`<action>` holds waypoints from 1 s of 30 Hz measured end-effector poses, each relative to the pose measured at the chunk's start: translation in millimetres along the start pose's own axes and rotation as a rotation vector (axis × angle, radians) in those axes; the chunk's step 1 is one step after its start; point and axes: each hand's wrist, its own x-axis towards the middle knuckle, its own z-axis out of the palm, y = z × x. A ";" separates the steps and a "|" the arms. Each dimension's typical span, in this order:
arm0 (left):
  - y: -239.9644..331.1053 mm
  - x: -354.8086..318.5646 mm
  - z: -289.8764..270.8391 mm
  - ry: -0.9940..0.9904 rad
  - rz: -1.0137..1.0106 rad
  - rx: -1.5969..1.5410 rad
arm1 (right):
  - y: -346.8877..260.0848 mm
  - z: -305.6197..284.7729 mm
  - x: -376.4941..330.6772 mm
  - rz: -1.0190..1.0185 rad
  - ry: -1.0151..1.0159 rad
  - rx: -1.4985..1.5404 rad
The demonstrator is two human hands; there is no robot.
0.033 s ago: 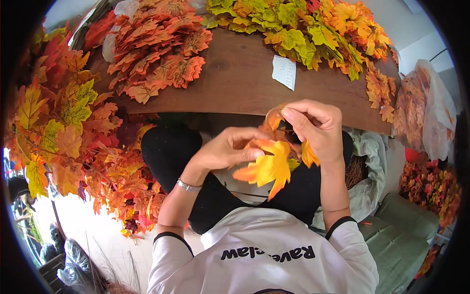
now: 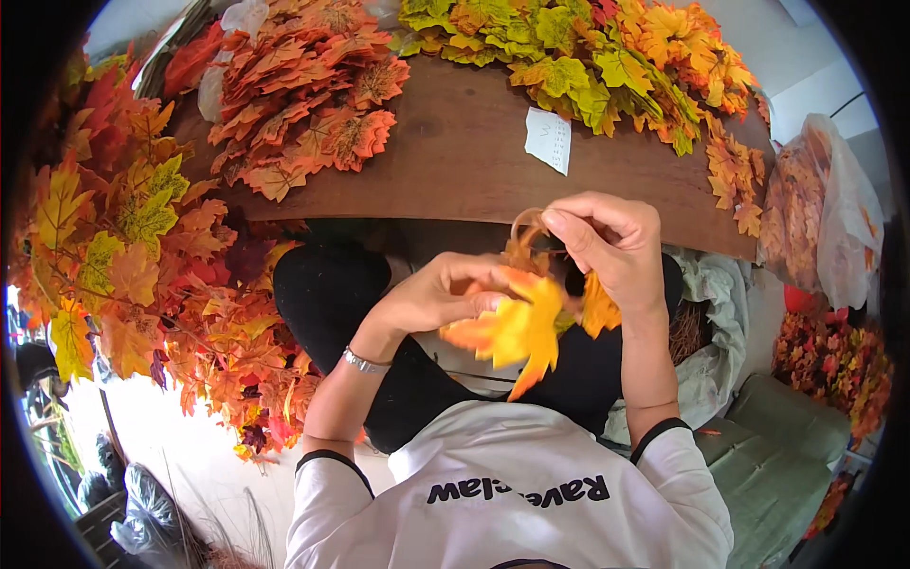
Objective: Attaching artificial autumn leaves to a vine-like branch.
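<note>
Above my lap, my left hand [image 2: 438, 292] pinches a yellow artificial maple leaf [image 2: 521, 327] with orange tips, near its base. My right hand [image 2: 614, 242] is closed too, thumb against forefinger, on a thin brown looped strip [image 2: 517, 237]; whether this is stem or tape I cannot tell. Another yellow-orange leaf [image 2: 599, 308] hangs beneath the right hand's fingers. Between the hands, brownish-orange pieces bunch together, partly covered by the front leaf and the left fingers.
A brown wooden table [image 2: 464, 142] stands ahead, bearing orange-red leaves [image 2: 303, 95], green-yellow leaves [image 2: 578, 66] and a paper slip [image 2: 548, 140]. Leafy branches [image 2: 133, 237] crowd the left. To the right are a plastic bag of leaves [image 2: 806, 209] and a green cushioned seat [image 2: 777, 455].
The yellow leaf in my left hand has turned and shifted slightly left and down. The brown loop by my right fingertips shows more openly. Both hands keep their grip.
</note>
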 end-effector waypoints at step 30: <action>90.4 -103.9 13.8 0.345 -0.133 0.805 | 8.3 51.2 6.6 -0.268 -0.649 -0.260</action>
